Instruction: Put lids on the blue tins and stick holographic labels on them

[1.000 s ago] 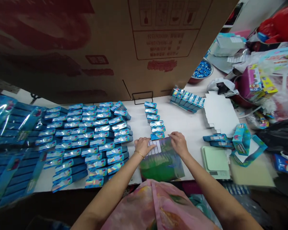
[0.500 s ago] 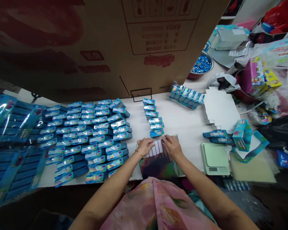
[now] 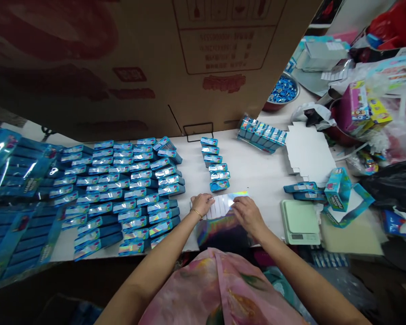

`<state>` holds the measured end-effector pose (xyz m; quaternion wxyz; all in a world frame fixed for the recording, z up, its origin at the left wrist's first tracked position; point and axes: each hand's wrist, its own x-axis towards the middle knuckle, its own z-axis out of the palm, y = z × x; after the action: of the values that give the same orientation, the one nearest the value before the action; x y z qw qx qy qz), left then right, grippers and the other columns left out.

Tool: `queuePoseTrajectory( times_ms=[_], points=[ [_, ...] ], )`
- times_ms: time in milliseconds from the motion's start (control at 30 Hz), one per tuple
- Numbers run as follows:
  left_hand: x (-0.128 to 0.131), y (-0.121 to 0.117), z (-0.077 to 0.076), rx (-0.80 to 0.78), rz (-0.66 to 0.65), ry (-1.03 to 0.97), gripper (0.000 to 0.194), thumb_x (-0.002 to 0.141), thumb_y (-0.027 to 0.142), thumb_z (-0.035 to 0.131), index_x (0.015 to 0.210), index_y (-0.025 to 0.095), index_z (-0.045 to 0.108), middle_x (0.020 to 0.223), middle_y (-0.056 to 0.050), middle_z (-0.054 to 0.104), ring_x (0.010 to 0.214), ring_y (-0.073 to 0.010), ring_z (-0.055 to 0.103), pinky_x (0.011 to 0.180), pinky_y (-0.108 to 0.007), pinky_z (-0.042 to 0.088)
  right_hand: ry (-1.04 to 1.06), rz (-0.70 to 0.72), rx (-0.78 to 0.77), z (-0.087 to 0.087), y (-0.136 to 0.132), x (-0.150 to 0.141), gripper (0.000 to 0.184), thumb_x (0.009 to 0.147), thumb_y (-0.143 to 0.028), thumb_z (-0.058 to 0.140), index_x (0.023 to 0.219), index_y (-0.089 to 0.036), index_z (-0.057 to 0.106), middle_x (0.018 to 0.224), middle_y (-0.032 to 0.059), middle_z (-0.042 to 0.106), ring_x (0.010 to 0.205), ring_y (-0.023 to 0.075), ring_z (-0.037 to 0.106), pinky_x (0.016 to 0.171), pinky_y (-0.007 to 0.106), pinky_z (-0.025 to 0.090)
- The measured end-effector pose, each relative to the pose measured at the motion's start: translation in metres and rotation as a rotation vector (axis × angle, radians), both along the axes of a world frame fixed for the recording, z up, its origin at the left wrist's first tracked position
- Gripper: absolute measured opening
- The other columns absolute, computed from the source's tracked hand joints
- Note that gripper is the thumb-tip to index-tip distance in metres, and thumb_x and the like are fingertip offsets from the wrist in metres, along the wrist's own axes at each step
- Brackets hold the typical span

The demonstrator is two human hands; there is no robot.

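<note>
A shiny, rainbow-reflecting sheet with several pale sticker-like strips near its far edge lies in front of me. Resting on the sheet's left part is my left hand, its fingers laid out beside the strips. My right hand is over the right end of the strips, thumb and forefinger pinched together; what is between them is too small to make out. Just beyond the sheet, a small blue box ends a column of similar boxes running away from me.
Many blue boxes stand in rows at left, beside wrapped packs. A large carton walls off the back. To the right are a wrapped box pack, white card, a green scale and a bowl of blue caps.
My right hand has moved from beside the nearest blue box back over the strips, then slightly right. The left hand stays on the sheet. The sheet's reflection has turned from green to dark.
</note>
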<state>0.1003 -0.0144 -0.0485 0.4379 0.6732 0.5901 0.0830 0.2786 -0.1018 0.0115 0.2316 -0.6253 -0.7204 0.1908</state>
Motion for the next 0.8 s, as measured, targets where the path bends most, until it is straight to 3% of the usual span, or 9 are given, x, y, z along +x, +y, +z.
queuePoseTrajectory(
  times_ms=[67,133,267,367,433,533,800],
  points=[
    [-0.001,-0.003,0.001,0.044,0.016,0.008,0.013,0.063,0.025,0.061,0.073,0.024,0.068,0.087,-0.004,0.067,0.094,-0.0241,0.053,0.089,-0.037,0.028,0.206,-0.103,-0.079,0.018,0.004,-0.002,0.016,0.08,-0.021,0.046,0.076,-0.019,0.061,0.08,0.0048,0.06,0.078,0.016,0.051,0.071,0.029,0.04],
    [-0.002,-0.008,0.007,0.061,0.102,-0.106,0.019,0.066,0.03,0.059,0.082,0.024,0.067,0.097,-0.005,0.065,0.1,-0.0232,0.05,0.091,-0.036,0.028,0.444,-0.243,-0.192,0.025,0.013,-0.005,0.014,0.076,-0.025,0.049,0.071,-0.019,0.06,0.072,0.0026,0.059,0.068,0.0141,0.051,0.063,0.027,0.04],
    [0.0,-0.019,0.027,-0.208,0.387,-0.588,0.042,0.074,0.051,0.044,0.092,0.018,0.064,0.09,-0.008,0.065,0.087,-0.0194,0.057,0.079,-0.032,0.038,0.901,-0.521,-0.39,0.013,0.032,-0.014,0.016,0.064,-0.033,0.059,0.061,-0.017,0.06,0.056,-0.0012,0.055,0.054,0.0111,0.046,0.054,0.024,0.035],
    [0.003,-0.019,0.034,-0.339,0.531,-0.71,0.045,0.063,0.048,0.06,0.091,0.013,0.063,0.073,-0.005,0.064,0.071,-0.0148,0.057,0.069,-0.027,0.04,1.026,-0.619,-0.445,-0.001,0.042,-0.023,0.017,0.057,-0.033,0.063,0.059,-0.017,0.06,0.049,-0.0033,0.051,0.05,0.0097,0.043,0.052,0.023,0.032],
    [0.003,-0.015,0.032,-0.308,0.59,-0.703,0.042,0.053,0.038,0.068,0.087,0.013,0.063,0.067,-0.002,0.062,0.065,-0.0121,0.055,0.065,-0.025,0.04,1.039,-0.655,-0.431,-0.01,0.047,-0.029,0.017,0.056,-0.033,0.064,0.06,-0.016,0.061,0.05,-0.0034,0.052,0.049,0.0097,0.043,0.052,0.023,0.032],
    [0.002,-0.006,0.022,-0.215,0.676,-0.716,0.035,0.052,0.03,0.068,0.082,0.014,0.062,0.063,0.001,0.059,0.06,-0.0095,0.052,0.062,-0.023,0.04,0.985,-0.644,-0.35,-0.022,0.058,-0.034,0.018,0.056,-0.033,0.064,0.061,-0.016,0.062,0.057,-0.0011,0.056,0.055,0.0118,0.047,0.056,0.025,0.035],
    [0.007,0.012,-0.001,-0.076,0.729,-0.669,0.032,0.055,0.02,0.064,0.085,0.013,0.058,0.053,0.007,0.05,0.052,-0.0066,0.048,0.057,-0.02,0.038,0.399,-0.52,-0.115,-0.038,0.078,-0.034,0.014,0.071,-0.024,0.053,0.064,-0.017,0.062,0.069,0.002,0.056,0.065,0.0141,0.05,0.065,0.026,0.038]
  ],
)
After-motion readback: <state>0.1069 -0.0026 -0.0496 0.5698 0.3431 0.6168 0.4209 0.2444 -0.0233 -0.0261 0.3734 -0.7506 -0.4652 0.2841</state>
